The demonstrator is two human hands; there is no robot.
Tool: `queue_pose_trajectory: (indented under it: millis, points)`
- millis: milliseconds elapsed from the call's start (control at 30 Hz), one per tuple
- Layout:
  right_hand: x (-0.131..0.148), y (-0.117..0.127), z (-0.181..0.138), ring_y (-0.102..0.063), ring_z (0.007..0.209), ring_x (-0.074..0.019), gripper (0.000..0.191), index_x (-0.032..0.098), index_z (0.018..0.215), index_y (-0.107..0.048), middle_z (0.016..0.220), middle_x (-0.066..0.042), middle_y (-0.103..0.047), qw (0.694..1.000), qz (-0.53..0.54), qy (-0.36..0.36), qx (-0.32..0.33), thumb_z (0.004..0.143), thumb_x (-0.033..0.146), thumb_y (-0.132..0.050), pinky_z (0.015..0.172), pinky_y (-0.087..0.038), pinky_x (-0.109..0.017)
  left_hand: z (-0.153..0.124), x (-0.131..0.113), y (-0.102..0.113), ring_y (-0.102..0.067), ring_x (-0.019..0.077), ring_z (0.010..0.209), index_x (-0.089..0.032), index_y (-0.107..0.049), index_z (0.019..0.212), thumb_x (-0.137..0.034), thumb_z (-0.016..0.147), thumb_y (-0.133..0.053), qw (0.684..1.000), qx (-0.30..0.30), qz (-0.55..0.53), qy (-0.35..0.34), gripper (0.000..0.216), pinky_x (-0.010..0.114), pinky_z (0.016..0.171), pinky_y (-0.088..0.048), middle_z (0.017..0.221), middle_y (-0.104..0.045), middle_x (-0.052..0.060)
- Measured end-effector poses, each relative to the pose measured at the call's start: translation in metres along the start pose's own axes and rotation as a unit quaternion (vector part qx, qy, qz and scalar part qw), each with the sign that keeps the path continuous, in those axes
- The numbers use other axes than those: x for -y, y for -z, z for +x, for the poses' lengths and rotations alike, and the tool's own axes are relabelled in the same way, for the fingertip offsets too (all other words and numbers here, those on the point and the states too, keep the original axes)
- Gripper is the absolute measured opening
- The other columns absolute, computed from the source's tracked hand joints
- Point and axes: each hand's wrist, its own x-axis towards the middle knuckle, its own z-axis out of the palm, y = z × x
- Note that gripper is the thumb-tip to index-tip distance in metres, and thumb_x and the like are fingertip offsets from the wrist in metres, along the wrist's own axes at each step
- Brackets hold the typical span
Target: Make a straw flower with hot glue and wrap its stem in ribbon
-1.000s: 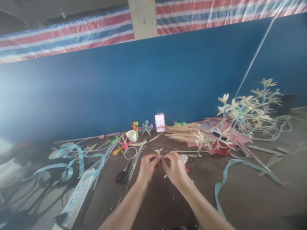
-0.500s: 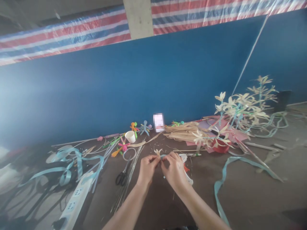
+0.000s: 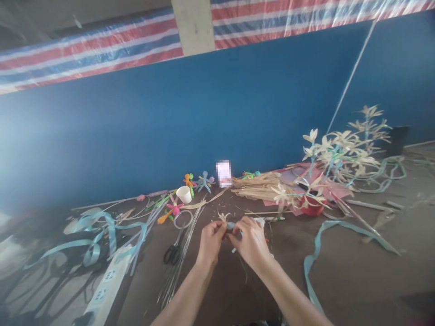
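My left hand [image 3: 210, 242] is closed in a pinch at the base of a small cream-coloured flower [image 3: 223, 217], whose petals stick up above the fingertips. Close beside it, my right hand [image 3: 250, 241] pinches a light blue tape [image 3: 231, 225] that shows between the two hands, at the flower's base. Fingers hide the flower's stem and most of the tape. A thin strand hangs below the right hand. Partly covered behind that hand lies a white object [image 3: 260, 221] that I cannot make out.
Black scissors [image 3: 172, 253] and thin wires [image 3: 180, 258] lie left of my hands, near a white paper cup [image 3: 184, 194]. A power strip [image 3: 108, 285] and blue ribbon [image 3: 110, 226] are further left. To the right are dried strips [image 3: 258, 186], finished flowers [image 3: 343, 145] and a red container [image 3: 312, 206].
My right hand has turned and shifted slightly, and more of the blue tape now shows between the hands. The left hand still pinches the flower.
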Motion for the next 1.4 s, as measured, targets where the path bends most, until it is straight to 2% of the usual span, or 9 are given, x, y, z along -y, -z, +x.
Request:
queue_pose_trajectory:
  millis: [133,233,333,467,600,733,967,1167,1400]
  points:
    - [-0.011,0.004,0.011,-0.053,0.085,-0.0191,0.012,0.018,0.078,-0.057,0.085,-0.005,-0.058,0.985,0.166,-0.042,-0.012,0.07,0.026,-0.057,0.076,-0.037,-0.031,0.0,-0.005,0.001,-0.045,0.0088,0.046,-0.012,-0.062,0.068,-0.033,0.066,-0.06,1.0,0.004,0.0,0.011,0.021,0.02,0.048,-0.032,0.05,-0.055,-0.002]
    - [-0.017,-0.001,0.019,-0.057,0.086,-0.0191,0.022,0.017,0.092,-0.06,0.09,-0.005,-0.063,0.946,0.298,-0.071,0.101,0.073,0.027,-0.054,0.076,-0.041,-0.03,-0.002,-0.01,-0.001,-0.052,0.0115,0.052,-0.013,-0.062,0.07,-0.032,0.067,-0.059,1.0,0.028,-0.011,0.0,0.019,0.021,0.053,-0.038,0.057,-0.06,0.0]
    - [-0.019,-0.006,0.023,-0.061,0.072,-0.0189,0.018,0.015,0.081,-0.064,0.075,-0.004,-0.067,0.921,0.338,-0.097,0.167,0.073,0.026,-0.053,0.066,-0.045,-0.028,-0.005,-0.012,-0.002,-0.056,0.0145,0.057,-0.014,-0.062,0.072,-0.032,0.068,-0.058,0.999,0.046,-0.02,-0.006,0.019,0.024,0.057,-0.041,0.061,-0.063,0.002]
    - [-0.015,-0.005,0.021,-0.059,0.065,-0.0169,0.01,0.016,0.068,-0.062,0.065,-0.001,-0.065,0.953,0.263,-0.083,0.127,0.07,0.02,-0.053,0.061,-0.043,-0.025,-0.005,-0.005,-0.002,-0.057,0.0155,0.057,-0.013,-0.06,0.072,-0.034,0.069,-0.057,0.999,0.043,-0.006,-0.005,0.021,0.023,0.053,-0.04,0.061,-0.063,0.004]
    - [-0.009,-0.001,0.016,-0.057,0.062,-0.0151,0.011,0.018,0.065,-0.06,0.064,0.0,-0.062,0.976,0.183,-0.065,0.103,0.071,0.018,-0.051,0.059,-0.04,-0.023,-0.003,0.002,-0.003,-0.055,0.0134,0.051,-0.012,-0.06,0.072,-0.033,0.069,-0.056,0.999,0.025,0.024,-0.001,0.022,0.021,0.048,-0.037,0.057,-0.061,0.004]
    - [-0.005,-0.001,0.01,-0.055,0.062,-0.0138,0.01,0.019,0.065,-0.056,0.065,0.001,-0.06,0.99,0.115,-0.027,0.08,0.072,0.016,-0.05,0.058,-0.037,-0.022,-0.002,0.003,-0.004,-0.05,0.0103,0.047,-0.012,-0.059,0.07,-0.032,0.066,-0.059,1.0,0.014,0.002,0.015,0.021,0.02,0.047,-0.036,0.051,-0.056,0.0]
    - [-0.003,-0.005,-0.001,-0.053,0.064,-0.0131,0.01,0.018,0.07,-0.05,0.07,-0.001,-0.055,0.996,0.018,0.048,0.068,0.075,0.01,-0.047,0.059,-0.034,-0.021,0.0,0.014,-0.004,-0.044,0.0073,0.042,-0.011,-0.06,0.068,-0.034,0.065,-0.061,0.999,0.015,-0.028,0.04,0.024,0.019,0.044,-0.034,0.047,-0.052,-0.002]
    - [0.007,-0.006,-0.007,-0.055,0.066,-0.016,0.01,0.018,0.078,-0.049,0.076,-0.003,-0.054,0.997,-0.015,0.047,0.062,0.073,0.009,-0.047,0.057,-0.035,-0.023,0.001,0.009,-0.005,-0.052,0.011,0.049,-0.01,-0.063,0.07,-0.037,0.062,-0.064,0.997,0.005,-0.056,0.061,0.028,0.023,0.05,-0.042,0.057,-0.06,0.003]
    - [0.006,-0.007,-0.007,-0.056,0.063,-0.0161,0.006,0.019,0.081,-0.051,0.077,-0.003,-0.057,1.0,-0.018,0.015,-0.004,0.077,0.018,-0.046,0.054,-0.034,-0.023,-0.001,-0.001,-0.01,-0.056,0.0127,0.052,-0.011,-0.063,0.07,-0.037,0.058,-0.067,0.993,-0.015,-0.1,0.066,0.029,0.026,0.054,-0.046,0.059,-0.062,0.004]
